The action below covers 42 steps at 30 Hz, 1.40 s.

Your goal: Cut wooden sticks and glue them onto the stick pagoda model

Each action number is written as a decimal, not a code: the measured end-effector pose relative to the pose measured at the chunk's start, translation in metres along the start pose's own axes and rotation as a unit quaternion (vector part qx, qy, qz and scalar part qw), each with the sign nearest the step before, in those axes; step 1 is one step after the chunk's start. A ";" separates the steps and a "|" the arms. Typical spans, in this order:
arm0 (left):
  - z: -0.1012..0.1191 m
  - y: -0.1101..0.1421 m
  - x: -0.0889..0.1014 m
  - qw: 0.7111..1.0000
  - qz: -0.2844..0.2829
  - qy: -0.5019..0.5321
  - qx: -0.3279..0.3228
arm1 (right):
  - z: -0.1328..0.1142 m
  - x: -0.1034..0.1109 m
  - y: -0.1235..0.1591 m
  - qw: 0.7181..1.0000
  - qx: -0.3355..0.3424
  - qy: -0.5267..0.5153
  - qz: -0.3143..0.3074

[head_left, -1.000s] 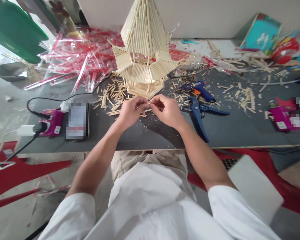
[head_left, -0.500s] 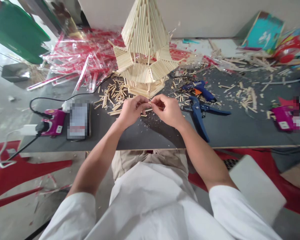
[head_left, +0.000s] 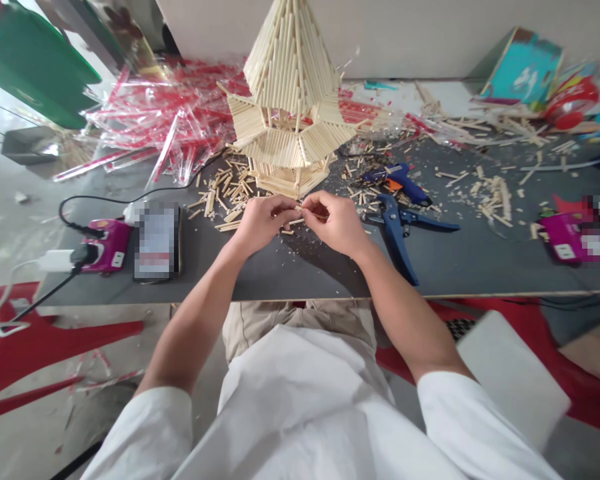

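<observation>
In front of a pagoda-like model (head_left: pixel 295 147) built from pale wooden sticks, my two hands meet over the table. My left hand (head_left: pixel 261 225) is closed in a pinch, thumb and forefinger turned to the right. Fingertip to fingertip with it, my right hand (head_left: pixel 334 223) is pinched as well. A small pale wooden stick (head_left: pixel 298 208) shows between the fingertips; the fingers cover most of it. Short cut sticks (head_left: pixel 225 187) lie scattered left of the model's base. To the right of my right hand rest a blue cutter (head_left: pixel 396 230) and a blue glue gun (head_left: pixel 405 183).
Red and clear plastic wrappers (head_left: pixel 175 120) are heaped at the back left. A phone (head_left: pixel 156 240) lies beside a purple power adapter (head_left: pixel 111 245) with cables. Another purple adapter (head_left: pixel 563 237) sits at the right. Stick scraps (head_left: pixel 497 197) litter the right side, before a turquoise box (head_left: pixel 525 70).
My hands stay pinched together in the same place, with only a slight shift of the fingers. The model and the tools have not moved.
</observation>
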<state>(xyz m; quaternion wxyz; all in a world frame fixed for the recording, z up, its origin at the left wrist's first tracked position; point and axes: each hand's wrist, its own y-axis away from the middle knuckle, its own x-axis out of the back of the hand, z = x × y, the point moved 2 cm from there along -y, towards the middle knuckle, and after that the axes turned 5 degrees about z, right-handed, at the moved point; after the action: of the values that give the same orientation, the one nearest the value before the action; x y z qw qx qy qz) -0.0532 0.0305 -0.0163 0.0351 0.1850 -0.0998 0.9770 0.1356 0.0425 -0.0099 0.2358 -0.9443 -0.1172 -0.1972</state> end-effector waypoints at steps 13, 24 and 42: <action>0.003 -0.002 0.006 0.999 -0.037 -0.015 0.019 | -0.002 0.001 0.000 1.000 0.012 0.015 -0.013; 0.004 0.000 0.005 1.000 -0.015 -0.003 0.016 | -0.001 0.000 0.001 1.000 0.007 0.020 -0.021; 0.009 0.001 0.005 0.999 -0.019 -0.027 0.009 | -0.003 0.001 0.000 0.999 -0.001 0.026 -0.025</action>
<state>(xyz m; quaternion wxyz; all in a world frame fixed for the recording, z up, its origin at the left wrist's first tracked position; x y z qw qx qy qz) -0.0548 0.0281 -0.0065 0.0496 0.2133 -0.0884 0.9717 0.1358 0.0411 -0.0067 0.2330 -0.9359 -0.1341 -0.2274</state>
